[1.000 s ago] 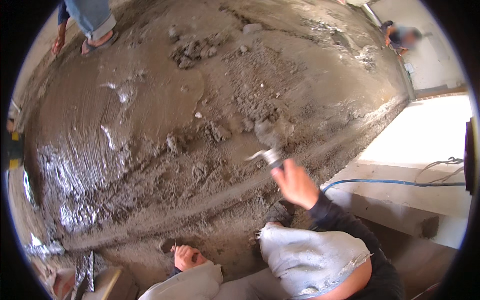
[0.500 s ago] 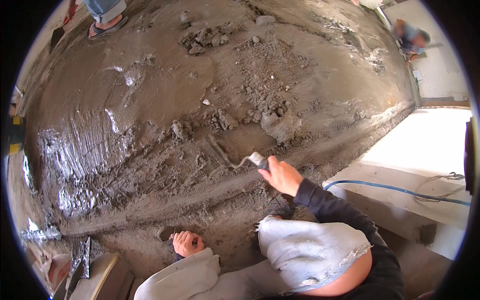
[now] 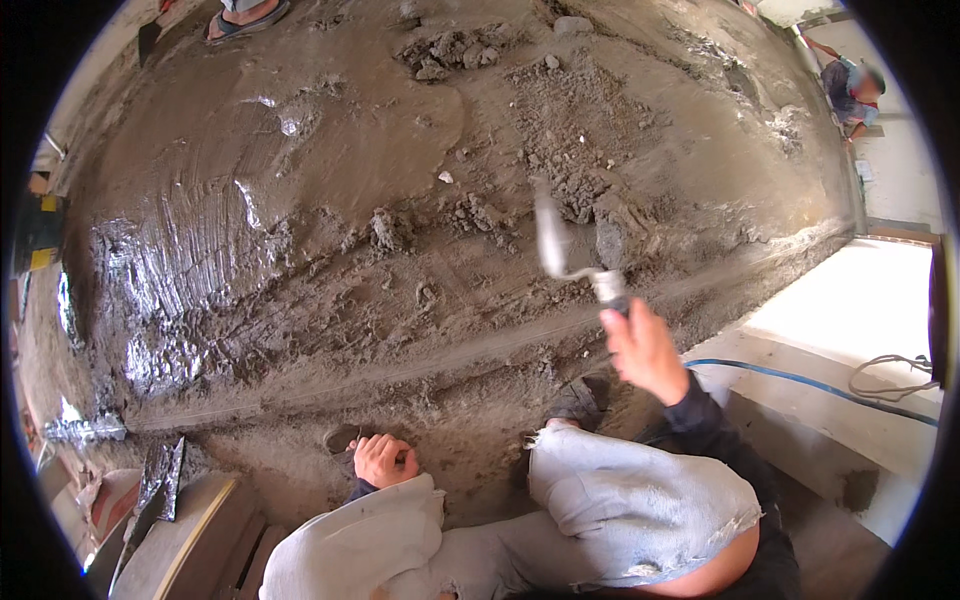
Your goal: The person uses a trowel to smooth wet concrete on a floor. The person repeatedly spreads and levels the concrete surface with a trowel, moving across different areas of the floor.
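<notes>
My right hand (image 3: 648, 350) is wrapped round the dark grip of a trowel (image 3: 606, 285) with a bent metal neck. Its blade, blurred by motion, stands tilted above the rough wet mortar (image 3: 400, 265), beside a lump of it. Close to my left knee, my left hand (image 3: 383, 460) is closed with its fingers curled. A small dark rounded shape (image 3: 341, 438) lies against these fingers; whether they hold anything is too small to make out. A thin string line (image 3: 230, 408) runs along the near edge of the mortar.
A flat trowel (image 3: 172, 480) rests by a wooden block (image 3: 205, 530) at lower left. On the right, a blue hose (image 3: 800, 375) crosses a pale ledge (image 3: 760, 350). A person's sandalled foot (image 3: 248, 22) stands at top left; another person (image 3: 853, 92) crouches at far right.
My right hand has moved right with the trowel, whose blade has lifted off the mortar and turned. The left hand stays by the knee. The view has shifted slightly.
</notes>
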`<state>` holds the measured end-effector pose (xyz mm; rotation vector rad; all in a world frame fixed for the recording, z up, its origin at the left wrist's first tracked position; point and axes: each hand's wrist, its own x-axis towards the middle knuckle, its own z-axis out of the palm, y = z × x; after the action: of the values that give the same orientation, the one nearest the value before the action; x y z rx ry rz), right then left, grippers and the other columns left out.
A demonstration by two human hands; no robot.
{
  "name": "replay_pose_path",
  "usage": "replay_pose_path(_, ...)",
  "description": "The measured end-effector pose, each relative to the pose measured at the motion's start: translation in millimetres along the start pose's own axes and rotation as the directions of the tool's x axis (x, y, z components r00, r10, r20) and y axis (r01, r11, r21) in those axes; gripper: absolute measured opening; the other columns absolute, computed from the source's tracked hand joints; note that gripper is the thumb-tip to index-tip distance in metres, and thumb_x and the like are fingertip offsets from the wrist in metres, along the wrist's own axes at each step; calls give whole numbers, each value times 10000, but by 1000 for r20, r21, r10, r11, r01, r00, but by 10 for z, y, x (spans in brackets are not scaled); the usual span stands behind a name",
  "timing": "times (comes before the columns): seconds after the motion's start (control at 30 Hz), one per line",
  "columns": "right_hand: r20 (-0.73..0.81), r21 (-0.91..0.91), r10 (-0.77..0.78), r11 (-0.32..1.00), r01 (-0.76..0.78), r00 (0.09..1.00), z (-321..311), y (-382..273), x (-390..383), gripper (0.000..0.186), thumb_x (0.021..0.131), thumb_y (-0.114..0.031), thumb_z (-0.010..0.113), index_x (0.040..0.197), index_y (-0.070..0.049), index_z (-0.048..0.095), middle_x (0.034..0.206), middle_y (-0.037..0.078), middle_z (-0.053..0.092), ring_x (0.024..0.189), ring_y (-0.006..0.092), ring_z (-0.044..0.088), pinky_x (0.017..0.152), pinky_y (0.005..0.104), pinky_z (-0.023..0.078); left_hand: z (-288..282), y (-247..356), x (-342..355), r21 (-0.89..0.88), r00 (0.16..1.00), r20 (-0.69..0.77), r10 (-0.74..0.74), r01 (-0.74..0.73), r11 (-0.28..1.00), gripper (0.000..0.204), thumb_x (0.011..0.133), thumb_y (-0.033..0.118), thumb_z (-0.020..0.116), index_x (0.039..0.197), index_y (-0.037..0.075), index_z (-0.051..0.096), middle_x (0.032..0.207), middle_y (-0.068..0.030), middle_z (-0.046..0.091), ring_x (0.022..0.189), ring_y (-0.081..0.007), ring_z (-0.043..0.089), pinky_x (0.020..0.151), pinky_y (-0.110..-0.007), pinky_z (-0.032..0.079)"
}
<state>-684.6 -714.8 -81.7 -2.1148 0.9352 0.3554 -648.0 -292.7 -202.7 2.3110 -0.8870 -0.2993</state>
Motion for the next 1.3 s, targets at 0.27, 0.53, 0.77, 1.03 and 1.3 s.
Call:
replay_pose_path(0.27, 303, -20, -388, 911, 412, 870, 1432, -469, 173, 397, 959, -315, 511, 896, 64, 412, 579, 227, 584, 468, 363, 589, 405, 454, 440, 60, 8, 50, -3, 999, -24, 24, -24, 1000, 165, 545, 86, 667, 636, 128, 535, 550, -12, 453, 516, -219, 467, 536, -357, 333)
replay_pose_path(0.53, 253, -152, -293, 929, 337, 922, 1115, -25, 339, 381, 957, -302, 529, 902, 58, 416, 596, 215, 605, 482, 363, 612, 398, 442, 471, 60, -16, 61, -46, 999, -27, 18, -19, 999, 162, 549, 70, 662, 631, 117, 530, 561, -14, 466, 520, -217, 477, 535, -357, 349)
replay_pose_path(0.77, -98, -477, -155, 874, 90, 983, 70, 680, 363, 403, 941, -327, 557, 893, 60, 454, 669, 285, 606, 623, 454, 618, 515, 503, 485, 3, -60, -44, -26, 998, 56, -19, 20, 999, 184, 568, 85, 692, 673, 113, 544, 632, -36, 526, 596, -230, 534, 572, -359, 390)
replay_pose_path(1.03, 117, -251, -291, 917, 311, 950, 390, -218, 18, 400, 945, -344, 553, 876, 34, 442, 634, 258, 590, 560, 422, 603, 469, 497, 443, 38, -37, 4, 6, 998, 54, -22, 22, 1000, 183, 566, 97, 699, 661, 119, 544, 635, -29, 533, 595, -231, 534, 565, -368, 386)
replay_pose_path(1.3, 379, -176, -256, 924, 341, 889, 811, 21, 267, 412, 968, -323, 515, 874, 72, 444, 568, 228, 573, 464, 342, 595, 399, 425, 444, 73, -30, 12, -31, 1000, -26, -1, 0, 1000, 165, 560, 89, 671, 631, 124, 527, 561, -8, 464, 521, -216, 468, 536, -358, 333)
